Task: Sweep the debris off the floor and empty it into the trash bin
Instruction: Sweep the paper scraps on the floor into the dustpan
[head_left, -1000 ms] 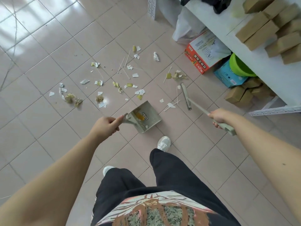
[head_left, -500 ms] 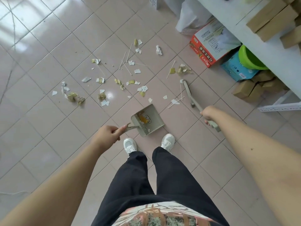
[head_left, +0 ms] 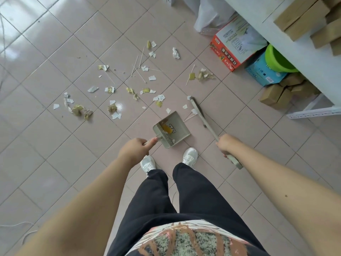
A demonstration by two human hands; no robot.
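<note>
Left hand (head_left: 135, 149) clenched on dustpan (head_left: 171, 129) handle, pan mouth facing up-right toward the debris (head_left: 132, 89), right hand (head_left: 227, 145) gripping brush (head_left: 203, 118) (long axis diagonal, head pointing away), scraps strewn across tiled floor (head_left: 55, 154).

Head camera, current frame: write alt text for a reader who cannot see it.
Looking down, a standing person holds a beige dustpan in the left hand and a small broom in the right hand, both low over a pink tiled floor. Torn paper scraps and thin sticks lie scattered ahead; a few pieces already sit in the pan.
</note>
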